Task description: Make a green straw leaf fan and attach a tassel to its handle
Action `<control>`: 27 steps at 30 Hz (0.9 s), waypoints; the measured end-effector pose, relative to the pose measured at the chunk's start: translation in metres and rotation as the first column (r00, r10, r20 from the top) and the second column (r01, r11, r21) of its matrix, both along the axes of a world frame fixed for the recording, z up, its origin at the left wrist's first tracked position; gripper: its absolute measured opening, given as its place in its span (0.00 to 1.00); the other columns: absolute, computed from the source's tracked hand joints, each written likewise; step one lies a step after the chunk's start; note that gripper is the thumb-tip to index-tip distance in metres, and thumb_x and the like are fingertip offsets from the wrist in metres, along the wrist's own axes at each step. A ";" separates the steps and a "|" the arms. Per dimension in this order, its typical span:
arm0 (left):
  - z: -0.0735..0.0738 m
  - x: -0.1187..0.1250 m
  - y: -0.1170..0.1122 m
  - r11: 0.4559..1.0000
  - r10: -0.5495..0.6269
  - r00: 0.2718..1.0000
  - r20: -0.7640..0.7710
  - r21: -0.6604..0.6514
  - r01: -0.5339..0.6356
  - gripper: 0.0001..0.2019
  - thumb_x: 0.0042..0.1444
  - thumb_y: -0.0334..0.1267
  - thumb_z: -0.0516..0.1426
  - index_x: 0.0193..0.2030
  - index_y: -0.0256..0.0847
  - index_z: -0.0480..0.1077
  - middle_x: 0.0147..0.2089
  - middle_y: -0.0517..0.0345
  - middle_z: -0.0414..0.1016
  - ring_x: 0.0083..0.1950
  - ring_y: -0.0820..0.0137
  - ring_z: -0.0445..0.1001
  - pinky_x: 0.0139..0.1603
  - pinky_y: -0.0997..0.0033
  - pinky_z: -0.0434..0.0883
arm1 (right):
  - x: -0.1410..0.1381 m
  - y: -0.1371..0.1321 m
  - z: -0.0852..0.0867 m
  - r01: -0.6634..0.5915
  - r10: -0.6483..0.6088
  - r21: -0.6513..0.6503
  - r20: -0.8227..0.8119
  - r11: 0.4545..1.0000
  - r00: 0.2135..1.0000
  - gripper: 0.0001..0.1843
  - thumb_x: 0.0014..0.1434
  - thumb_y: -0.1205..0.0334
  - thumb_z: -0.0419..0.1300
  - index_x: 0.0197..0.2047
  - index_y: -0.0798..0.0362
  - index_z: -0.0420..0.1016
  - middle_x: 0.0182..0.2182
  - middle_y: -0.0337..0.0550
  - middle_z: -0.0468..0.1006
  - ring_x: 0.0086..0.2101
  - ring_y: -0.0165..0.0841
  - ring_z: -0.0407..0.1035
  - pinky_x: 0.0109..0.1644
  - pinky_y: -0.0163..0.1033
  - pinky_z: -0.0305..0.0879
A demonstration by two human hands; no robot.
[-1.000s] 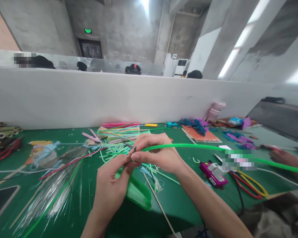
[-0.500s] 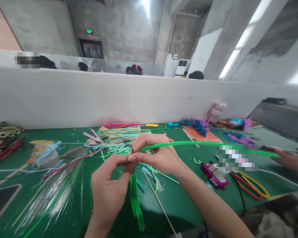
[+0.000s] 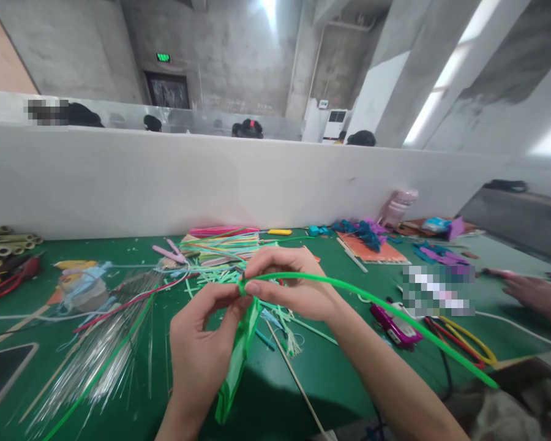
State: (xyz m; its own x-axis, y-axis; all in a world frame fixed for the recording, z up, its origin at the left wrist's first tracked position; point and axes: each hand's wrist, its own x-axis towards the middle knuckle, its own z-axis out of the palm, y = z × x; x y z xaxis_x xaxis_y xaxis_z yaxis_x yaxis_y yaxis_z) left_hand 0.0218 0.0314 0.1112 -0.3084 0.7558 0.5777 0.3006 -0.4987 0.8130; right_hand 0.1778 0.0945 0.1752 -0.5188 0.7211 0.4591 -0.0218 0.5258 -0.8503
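My left hand [image 3: 202, 343] is closed in a pinch at the gathered top of a folded bright green piece [image 3: 235, 370], thin with brighter edges, which hangs below the fingers. Thumb to fingers, my right hand [image 3: 287, 285] pinches a long, flexible green strip [image 3: 376, 294] at the same spot. From there the strip arcs over my right forearm and droops to the lower right. Both hands' fingertips meet, and a small dark bit shows between them. How the strip and the folded piece join is hidden by the fingers.
Clear thin rods [image 3: 114, 343] and a phone [image 3: 4, 380] lie left on the green table. Coloured strips [image 3: 224, 245] lie behind my hands. A magenta device [image 3: 395, 324], red and yellow-handled tools [image 3: 468, 340] and another person's hand [image 3: 532, 297] are right. A white partition [image 3: 165, 184] stands behind.
The strip's far end has dropped from near the other person's hand to the lower right. The folded green piece has swung left and shows wider. That person's hand has shifted slightly; my hands hardly moved.
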 end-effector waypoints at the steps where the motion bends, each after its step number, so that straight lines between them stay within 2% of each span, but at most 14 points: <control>1: 0.001 0.000 0.000 1.000 0.002 1.000 -0.002 -0.003 -0.002 0.03 0.55 0.35 0.66 0.35 0.44 0.77 0.32 0.65 0.79 0.33 0.74 0.77 0.37 0.79 0.74 | 0.000 0.000 0.000 0.013 -0.013 0.007 0.002 1.000 1.000 0.05 0.54 0.61 0.70 0.33 0.53 0.81 0.33 0.41 0.81 0.34 0.31 0.75 0.37 0.36 0.72; 3: 0.003 0.000 0.000 1.000 -0.008 1.000 -0.011 -0.014 0.008 0.02 0.55 0.35 0.65 0.35 0.44 0.78 0.32 0.64 0.79 0.33 0.73 0.77 0.38 0.77 0.75 | 0.000 0.002 -0.002 0.009 -0.009 -0.010 -0.003 1.000 1.000 0.06 0.53 0.60 0.71 0.33 0.52 0.81 0.33 0.41 0.81 0.35 0.32 0.75 0.36 0.35 0.71; 5: 0.005 -0.001 0.000 0.998 -0.052 0.998 -0.034 -0.028 0.051 0.01 0.57 0.35 0.64 0.36 0.44 0.78 0.33 0.64 0.79 0.34 0.72 0.77 0.39 0.76 0.74 | 0.001 0.005 -0.004 -0.048 0.047 -0.062 -0.023 0.997 0.999 0.07 0.52 0.60 0.72 0.33 0.52 0.80 0.33 0.40 0.80 0.35 0.32 0.75 0.34 0.35 0.71; 10: 0.009 -0.005 0.002 0.987 -0.158 0.982 -0.102 -0.024 0.156 0.06 0.59 0.33 0.62 0.40 0.47 0.80 0.34 0.64 0.79 0.36 0.73 0.76 0.40 0.77 0.73 | 0.002 0.010 -0.006 -0.172 0.162 -0.154 -0.080 0.973 0.984 0.10 0.50 0.61 0.74 0.33 0.53 0.78 0.28 0.37 0.77 0.28 0.29 0.74 0.33 0.35 0.74; 13: 0.011 -0.006 0.001 0.988 -0.154 0.978 -0.143 -0.007 0.155 0.06 0.61 0.32 0.61 0.39 0.47 0.79 0.33 0.65 0.79 0.35 0.75 0.76 0.39 0.79 0.72 | 0.002 0.012 -0.007 -0.200 0.182 -0.203 -0.106 0.958 0.978 0.11 0.49 0.61 0.75 0.34 0.53 0.79 0.28 0.37 0.78 0.27 0.28 0.74 0.32 0.35 0.74; 16: 0.014 -0.006 0.000 0.989 -0.142 0.972 -0.185 0.009 0.146 0.06 0.61 0.31 0.60 0.37 0.46 0.79 0.32 0.66 0.79 0.33 0.76 0.75 0.36 0.81 0.71 | 0.002 0.013 -0.009 -0.232 0.211 -0.167 -0.136 0.958 0.968 0.09 0.51 0.61 0.74 0.34 0.53 0.81 0.30 0.38 0.78 0.27 0.29 0.74 0.32 0.36 0.74; 18: 0.016 -0.005 0.000 0.989 -0.140 0.970 -0.198 0.013 0.145 0.07 0.62 0.31 0.59 0.37 0.46 0.79 0.32 0.66 0.79 0.32 0.76 0.75 0.35 0.82 0.71 | 0.002 0.012 -0.009 -0.217 0.200 -0.122 -0.137 0.968 0.970 0.08 0.51 0.61 0.74 0.33 0.52 0.81 0.30 0.38 0.78 0.29 0.29 0.74 0.32 0.37 0.75; 21: 0.017 -0.003 0.001 0.991 -0.135 0.973 -0.187 -0.001 0.137 0.06 0.62 0.33 0.59 0.37 0.45 0.79 0.31 0.66 0.80 0.31 0.77 0.76 0.34 0.82 0.71 | 0.002 0.009 -0.009 -0.129 0.117 -0.104 -0.111 0.986 0.987 0.09 0.50 0.60 0.74 0.32 0.52 0.81 0.31 0.38 0.77 0.29 0.29 0.73 0.31 0.36 0.73; 24: 0.016 0.000 0.000 0.993 -0.119 0.983 -0.142 -0.045 0.114 0.04 0.62 0.37 0.60 0.40 0.45 0.78 0.35 0.64 0.82 0.34 0.74 0.80 0.37 0.80 0.74 | 0.001 0.005 -0.010 -0.048 0.040 -0.087 -0.097 0.995 0.995 0.09 0.50 0.59 0.74 0.33 0.52 0.80 0.33 0.38 0.77 0.30 0.28 0.73 0.32 0.35 0.72; 27: 0.013 0.004 -0.003 0.999 -0.011 0.985 -0.175 -0.053 0.001 0.09 0.57 0.40 0.65 0.44 0.46 0.76 0.39 0.62 0.83 0.38 0.70 0.82 0.41 0.74 0.76 | -0.001 0.002 -0.012 -0.005 -0.004 -0.082 -0.107 0.997 0.994 0.09 0.52 0.59 0.73 0.33 0.51 0.79 0.33 0.38 0.77 0.34 0.30 0.73 0.37 0.36 0.72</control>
State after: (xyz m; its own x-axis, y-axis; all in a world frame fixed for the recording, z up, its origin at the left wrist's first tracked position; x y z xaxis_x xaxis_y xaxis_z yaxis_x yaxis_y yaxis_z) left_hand 0.0263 0.0282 0.1246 -0.2014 0.7879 0.5819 0.4377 -0.4591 0.7731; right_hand 0.1765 0.0963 0.1629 -0.4704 0.7584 0.4513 -0.1149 0.4544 -0.8834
